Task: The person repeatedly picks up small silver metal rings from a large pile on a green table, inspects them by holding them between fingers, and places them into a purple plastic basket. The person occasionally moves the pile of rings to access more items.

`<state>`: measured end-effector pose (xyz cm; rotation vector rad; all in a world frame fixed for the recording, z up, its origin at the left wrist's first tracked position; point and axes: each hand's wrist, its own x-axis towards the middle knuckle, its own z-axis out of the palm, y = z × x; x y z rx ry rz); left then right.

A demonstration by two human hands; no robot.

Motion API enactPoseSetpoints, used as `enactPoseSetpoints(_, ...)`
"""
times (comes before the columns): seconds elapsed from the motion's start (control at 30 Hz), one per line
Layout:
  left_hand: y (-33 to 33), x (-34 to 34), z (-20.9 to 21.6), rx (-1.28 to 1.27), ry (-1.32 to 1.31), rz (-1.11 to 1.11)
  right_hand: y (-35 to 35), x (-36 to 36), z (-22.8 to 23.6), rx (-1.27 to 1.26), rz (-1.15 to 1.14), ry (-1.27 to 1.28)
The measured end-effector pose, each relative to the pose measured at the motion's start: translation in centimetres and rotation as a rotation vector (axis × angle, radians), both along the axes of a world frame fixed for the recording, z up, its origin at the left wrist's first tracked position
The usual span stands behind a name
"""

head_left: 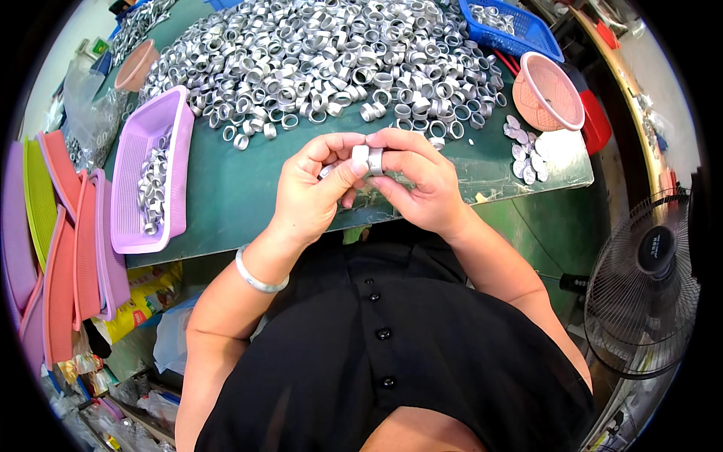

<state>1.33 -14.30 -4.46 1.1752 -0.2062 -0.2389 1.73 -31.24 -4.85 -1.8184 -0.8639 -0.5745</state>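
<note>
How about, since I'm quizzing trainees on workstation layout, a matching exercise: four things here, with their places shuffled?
Things
1. Lilac tray
2. Ring pile
3. Black fan
4. Small metal part

Places
A. Held between left hand and right hand
B. Off the green table, at the picture's right
C. Left end of the table
D. On the table, beyond both hands

Pairs: 1-C, 2-D, 3-B, 4-A
</note>
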Motion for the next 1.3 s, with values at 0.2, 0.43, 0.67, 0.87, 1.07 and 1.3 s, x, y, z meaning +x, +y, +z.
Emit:
enactPoseSetpoints(0.2,0.4,-1.0,-0.1,-0.002,-0.072,-0.044,0.1,-0.4,-0.9,0.08,-0.03,-0.08)
enactPoseSetpoints(0.43,0.3,-1.0,-0.2,-0.093,0.107,-0.073,0.2,-0.9,-0.6,0.077,0.019,0.014)
enactPoseSetpoints(0.67,1.2,0.3,-0.2,-0.169,0.52,-0.144,-0.7,-1.0,-0.7,0.467,0.37,0.893)
enactPoseSetpoints(0.87,0.9,0.5,0.1,-0.221,0.671,-0.201,-1.4,-0.2,-0.5,0.808,0.516,1.217)
enactPoseSetpoints(1.07,0.7,0.7,-0.6,-0.233,0.643,-0.197,-1.4,-0.4,-0.3,0.608,0.401,1.108)
enactPoseSetpoints(1.3,1.0,-0.3,0.0,-0.167,0.616,-0.115,0.4,-1.1,0.5,0.087,0.211,0.646)
